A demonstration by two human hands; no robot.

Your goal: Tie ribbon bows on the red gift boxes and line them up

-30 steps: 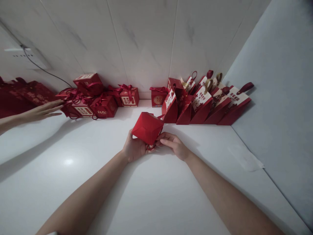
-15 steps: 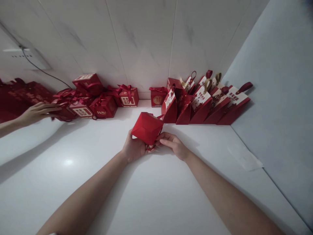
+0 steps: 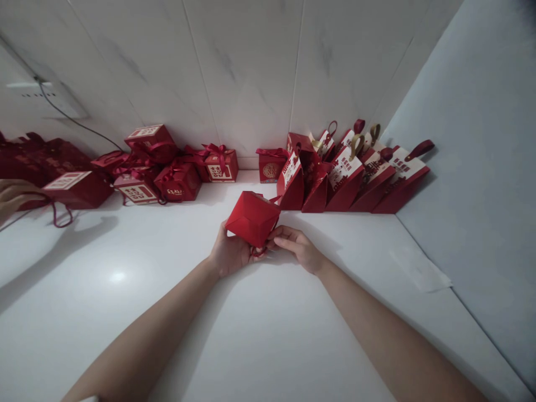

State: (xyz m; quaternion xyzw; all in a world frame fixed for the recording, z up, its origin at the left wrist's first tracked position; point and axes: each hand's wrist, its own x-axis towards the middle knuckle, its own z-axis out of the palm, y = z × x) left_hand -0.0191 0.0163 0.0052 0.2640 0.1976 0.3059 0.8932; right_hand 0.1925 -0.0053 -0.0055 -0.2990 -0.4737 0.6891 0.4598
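Note:
In the middle of the head view, a small red gift box [image 3: 252, 219] is tipped so that its plain folded face, likely the bottom, shows towards me. My left hand [image 3: 229, 254] cups it from below and the left, fingers closed around it and partly hidden. At its lower right edge, my right hand [image 3: 296, 245] has its thumb and fingers closed near a dark red ribbon [image 3: 258, 252] that hangs under the box. The printed side of the box is mostly turned away.
Ribboned red boxes [image 3: 178, 181] stand and lie stacked by the tiled wall. Triangular red boxes [image 3: 345, 178] with loops line the right corner. Another person's hand [image 3: 17, 198] holds a red box [image 3: 79, 188] by its ribbon at far left. White paper [image 3: 421, 269] lies at right.
The other person's hand has moved left, drawing a ribboned box out of the left pile. My hands and the box in them have stayed almost still.

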